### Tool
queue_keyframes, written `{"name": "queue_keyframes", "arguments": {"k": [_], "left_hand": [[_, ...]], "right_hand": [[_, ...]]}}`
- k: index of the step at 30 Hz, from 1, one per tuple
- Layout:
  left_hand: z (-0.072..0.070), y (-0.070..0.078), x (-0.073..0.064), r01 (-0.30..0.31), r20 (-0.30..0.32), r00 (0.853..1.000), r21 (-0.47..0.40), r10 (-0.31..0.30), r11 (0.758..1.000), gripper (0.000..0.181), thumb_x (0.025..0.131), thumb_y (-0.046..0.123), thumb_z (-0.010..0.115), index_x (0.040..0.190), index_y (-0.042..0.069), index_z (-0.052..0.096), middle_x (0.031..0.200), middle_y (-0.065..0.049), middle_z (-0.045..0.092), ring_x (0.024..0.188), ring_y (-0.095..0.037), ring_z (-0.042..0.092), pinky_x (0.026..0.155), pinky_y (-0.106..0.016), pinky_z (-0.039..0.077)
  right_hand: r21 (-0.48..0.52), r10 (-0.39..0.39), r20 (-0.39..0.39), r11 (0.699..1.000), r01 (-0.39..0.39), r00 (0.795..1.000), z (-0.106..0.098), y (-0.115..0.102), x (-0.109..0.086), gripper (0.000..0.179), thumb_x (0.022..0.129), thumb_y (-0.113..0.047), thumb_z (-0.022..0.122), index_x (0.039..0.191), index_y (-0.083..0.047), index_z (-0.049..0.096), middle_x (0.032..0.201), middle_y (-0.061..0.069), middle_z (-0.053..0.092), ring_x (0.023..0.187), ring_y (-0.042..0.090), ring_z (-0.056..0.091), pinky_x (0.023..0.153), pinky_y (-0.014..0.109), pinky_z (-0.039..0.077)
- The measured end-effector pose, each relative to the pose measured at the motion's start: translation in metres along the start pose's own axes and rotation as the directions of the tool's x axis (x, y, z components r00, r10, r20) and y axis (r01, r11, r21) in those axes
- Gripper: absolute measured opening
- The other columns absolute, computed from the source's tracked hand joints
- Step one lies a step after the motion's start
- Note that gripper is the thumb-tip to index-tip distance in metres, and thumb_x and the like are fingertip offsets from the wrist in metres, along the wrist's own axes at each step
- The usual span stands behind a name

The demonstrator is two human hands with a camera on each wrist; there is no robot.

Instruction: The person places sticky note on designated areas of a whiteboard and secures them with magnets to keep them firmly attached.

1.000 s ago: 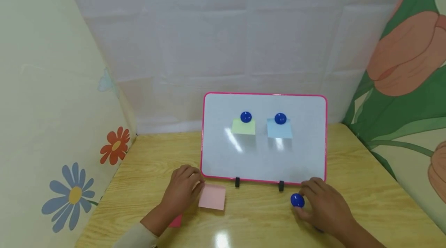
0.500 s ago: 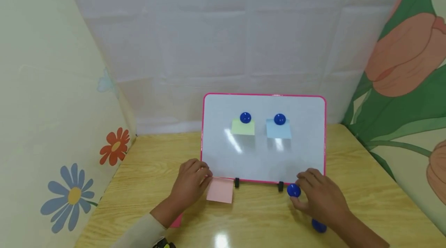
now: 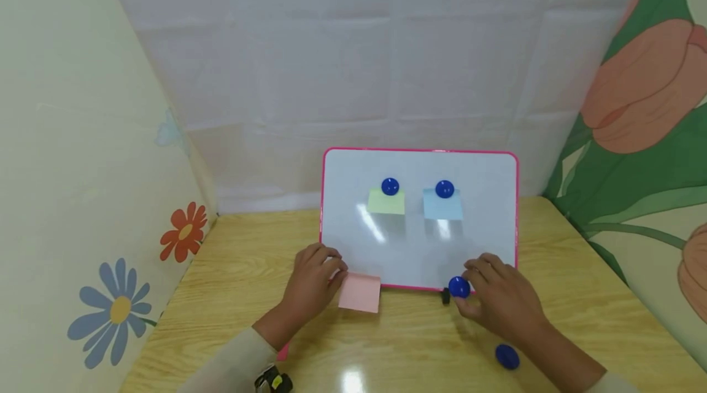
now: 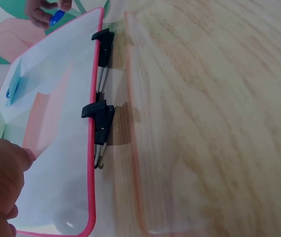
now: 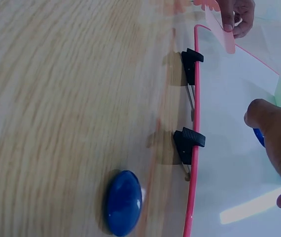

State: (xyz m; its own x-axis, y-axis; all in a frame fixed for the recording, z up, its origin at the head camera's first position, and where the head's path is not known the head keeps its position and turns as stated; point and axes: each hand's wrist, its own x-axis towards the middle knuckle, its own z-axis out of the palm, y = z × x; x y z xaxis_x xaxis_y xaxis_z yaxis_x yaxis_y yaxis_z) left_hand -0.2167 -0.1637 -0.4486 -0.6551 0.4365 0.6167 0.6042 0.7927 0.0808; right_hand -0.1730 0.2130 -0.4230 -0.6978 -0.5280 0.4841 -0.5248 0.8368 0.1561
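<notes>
My left hand (image 3: 313,282) pinches a pink sticky note (image 3: 359,293) by its upper left corner, in front of the lower left part of a pink-framed whiteboard (image 3: 420,252). Between the thumb and fingers of my right hand (image 3: 499,295) is a round blue magnet (image 3: 459,287), held before the board's lower right edge. Two more blue magnets sit on the board, one at the top of a green sticky note (image 3: 386,202) and one at the top of a light blue sticky note (image 3: 442,204). In the right wrist view my right hand mostly hides its magnet.
Another blue magnet (image 5: 123,203) lies on the wooden table (image 3: 420,350), near my right forearm. Black clip feet (image 4: 99,116) support the board's bottom edge. A darker pink piece (image 3: 283,353) shows partly behind my left forearm. A white cloth (image 3: 342,61) hangs behind.
My left hand has moved up and right with the pink sticky note, now overlapping the board's bottom edge. The right hand has moved up and left with its magnet, uncovering the one on the table.
</notes>
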Motion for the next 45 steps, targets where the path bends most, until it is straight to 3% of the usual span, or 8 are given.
{"name": "queue_keyframes", "arguments": {"k": [12,28,36,45], "left_hand": [[0.006,0.003,0.014,0.023,0.01,1.0,0.0,-0.023,1.0,0.008,0.081,0.026,0.074,0.084,0.021,0.068,0.101,0.005,0.058,0.1,-0.018,0.045,0.085,-0.043,0.035],[0.019,0.005,0.028,0.013,-0.044,0.999,-0.015,-0.014,1.0,0.007,0.08,0.024,0.075,0.083,0.021,0.07,0.098,0.005,0.058,0.098,-0.019,0.046,0.083,-0.044,0.034],[0.024,0.006,0.034,0.024,-0.017,1.0,-0.008,-0.024,1.0,0.006,0.082,0.027,0.073,0.085,0.022,0.07,0.1,0.006,0.058,0.1,-0.019,0.046,0.085,-0.042,0.034],[0.027,0.007,0.042,0.037,-0.036,0.999,0.002,-0.037,0.999,0.008,0.08,0.026,0.075,0.083,0.021,0.07,0.097,0.005,0.059,0.1,-0.019,0.046,0.083,-0.04,0.034]], "right_hand": [[-0.015,0.032,0.046,0.999,-0.032,0.998,-0.003,-0.006,0.013,0.052,0.076,-0.052,0.067,0.106,-0.009,0.065,0.113,0.008,0.057,0.112,0.028,0.046,0.086,0.044,0.045],[-0.056,0.041,0.072,0.998,-0.037,0.997,-0.001,-0.013,0.033,0.057,0.077,-0.056,0.065,0.109,-0.01,0.064,0.117,0.009,0.056,0.115,0.029,0.044,0.085,0.044,0.046],[-0.064,0.039,0.079,0.997,-0.034,0.996,0.002,-0.015,0.04,0.061,0.084,-0.064,0.05,0.111,-0.011,0.064,0.12,0.008,0.054,0.117,0.028,0.042,0.085,0.044,0.046],[-0.073,0.04,0.071,0.997,-0.035,0.997,0.005,-0.02,0.05,0.056,0.078,-0.055,0.066,0.11,-0.01,0.063,0.118,0.008,0.055,0.117,0.029,0.041,0.086,0.044,0.046]]}}
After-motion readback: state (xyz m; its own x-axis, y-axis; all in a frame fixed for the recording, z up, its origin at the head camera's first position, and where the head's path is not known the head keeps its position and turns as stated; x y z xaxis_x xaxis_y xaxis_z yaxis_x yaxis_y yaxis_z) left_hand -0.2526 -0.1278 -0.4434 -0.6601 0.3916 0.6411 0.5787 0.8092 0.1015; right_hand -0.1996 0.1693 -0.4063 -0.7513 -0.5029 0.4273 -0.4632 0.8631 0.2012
